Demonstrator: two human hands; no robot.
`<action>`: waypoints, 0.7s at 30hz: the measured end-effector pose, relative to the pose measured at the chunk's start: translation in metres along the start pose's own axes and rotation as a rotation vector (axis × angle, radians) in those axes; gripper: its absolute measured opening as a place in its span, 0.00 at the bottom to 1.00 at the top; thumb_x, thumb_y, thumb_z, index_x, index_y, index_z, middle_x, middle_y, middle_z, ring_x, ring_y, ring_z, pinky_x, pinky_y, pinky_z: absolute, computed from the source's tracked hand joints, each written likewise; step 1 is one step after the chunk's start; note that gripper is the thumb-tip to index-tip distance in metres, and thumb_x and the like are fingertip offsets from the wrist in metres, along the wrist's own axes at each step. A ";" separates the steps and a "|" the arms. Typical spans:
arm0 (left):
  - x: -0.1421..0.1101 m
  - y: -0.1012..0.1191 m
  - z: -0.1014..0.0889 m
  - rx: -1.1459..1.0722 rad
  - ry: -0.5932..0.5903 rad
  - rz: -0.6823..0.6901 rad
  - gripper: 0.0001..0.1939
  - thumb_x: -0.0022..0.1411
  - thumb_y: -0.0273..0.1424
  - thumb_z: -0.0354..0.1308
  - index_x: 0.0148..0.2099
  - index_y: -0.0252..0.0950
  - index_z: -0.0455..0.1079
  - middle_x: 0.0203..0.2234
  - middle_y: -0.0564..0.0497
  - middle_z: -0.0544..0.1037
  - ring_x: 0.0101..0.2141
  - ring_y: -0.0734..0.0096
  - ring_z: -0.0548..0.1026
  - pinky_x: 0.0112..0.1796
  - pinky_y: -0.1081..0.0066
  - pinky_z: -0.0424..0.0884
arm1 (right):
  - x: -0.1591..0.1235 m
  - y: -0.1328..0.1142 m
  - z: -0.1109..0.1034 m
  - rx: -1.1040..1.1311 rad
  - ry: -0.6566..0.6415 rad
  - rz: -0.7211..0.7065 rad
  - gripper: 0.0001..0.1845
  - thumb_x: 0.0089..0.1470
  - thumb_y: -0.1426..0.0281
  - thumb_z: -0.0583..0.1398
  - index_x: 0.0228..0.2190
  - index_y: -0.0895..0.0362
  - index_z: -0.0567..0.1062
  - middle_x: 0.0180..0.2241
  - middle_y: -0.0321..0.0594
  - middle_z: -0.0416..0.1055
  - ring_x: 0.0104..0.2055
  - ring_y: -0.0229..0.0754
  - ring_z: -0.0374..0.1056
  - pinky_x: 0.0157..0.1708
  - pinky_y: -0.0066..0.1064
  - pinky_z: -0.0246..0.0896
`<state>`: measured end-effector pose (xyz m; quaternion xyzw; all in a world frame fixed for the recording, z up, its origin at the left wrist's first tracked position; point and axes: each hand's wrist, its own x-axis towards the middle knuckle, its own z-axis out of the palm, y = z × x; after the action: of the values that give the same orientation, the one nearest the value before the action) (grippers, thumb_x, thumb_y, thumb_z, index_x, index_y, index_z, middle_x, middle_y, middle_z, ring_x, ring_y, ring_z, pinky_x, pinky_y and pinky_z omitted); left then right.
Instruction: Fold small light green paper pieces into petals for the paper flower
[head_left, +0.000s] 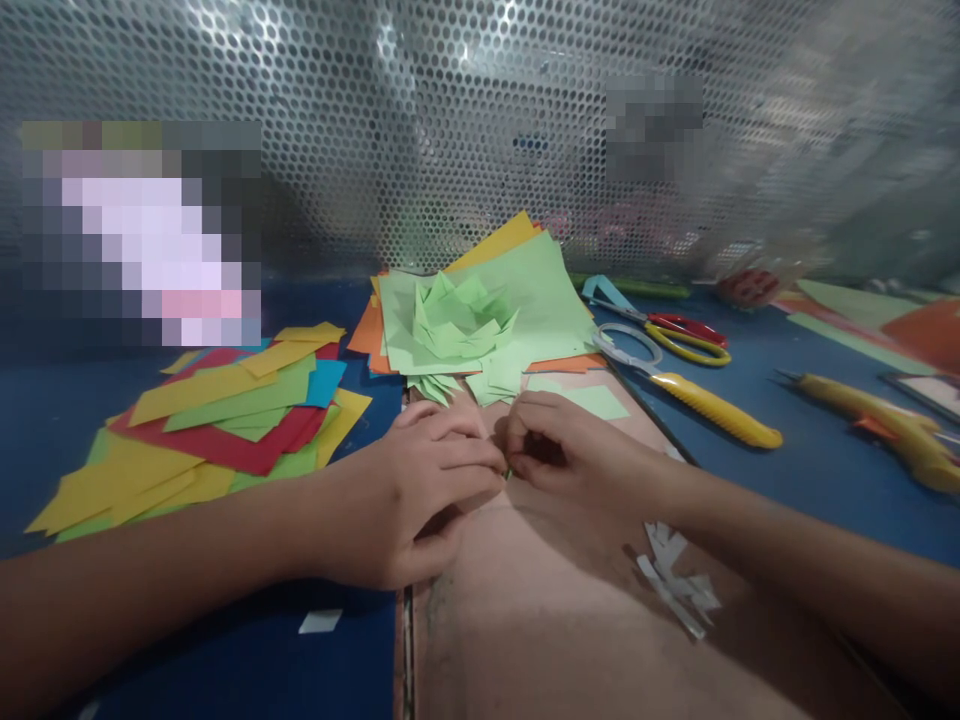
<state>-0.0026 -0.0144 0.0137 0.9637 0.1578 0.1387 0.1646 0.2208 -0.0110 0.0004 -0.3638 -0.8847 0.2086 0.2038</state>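
Note:
Over a pale wooden board, my two hands meet at the fingertips. My left hand reaches in from the left, its fingers bent and close together, with the thumb lower down. The fingers of my right hand are curled into a pinch. A sliver of green paper shows at the touching fingertips; most of it is hidden. Just beyond lie small folded light-green paper pieces and a flat green slip. Behind them a green folded-paper flower rests on stacked green sheets.
Coloured paper strips are heaped on the blue surface at left. On the right lie scissors, a yellow-handled tool and a yellow glue gun. White scraps lie near my right forearm. Perforated metal stands behind.

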 end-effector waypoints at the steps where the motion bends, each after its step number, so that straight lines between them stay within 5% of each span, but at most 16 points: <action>1: 0.000 0.000 0.000 -0.002 -0.003 0.002 0.19 0.54 0.23 0.50 0.49 0.36 0.66 0.48 0.47 0.71 0.49 0.58 0.63 0.51 0.56 0.51 | 0.000 -0.001 0.000 0.001 0.003 0.008 0.09 0.44 0.82 0.54 0.24 0.57 0.65 0.26 0.34 0.66 0.31 0.37 0.60 0.34 0.28 0.54; 21: -0.001 0.001 0.001 0.028 -0.005 0.004 0.20 0.55 0.24 0.50 0.51 0.35 0.67 0.48 0.49 0.72 0.50 0.59 0.63 0.53 0.58 0.47 | 0.000 0.001 -0.001 0.136 -0.006 0.094 0.07 0.46 0.81 0.55 0.24 0.57 0.66 0.28 0.35 0.67 0.31 0.37 0.61 0.31 0.27 0.55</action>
<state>-0.0031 -0.0165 0.0129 0.9666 0.1574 0.1345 0.1511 0.2215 -0.0103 0.0004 -0.3895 -0.8510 0.2786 0.2155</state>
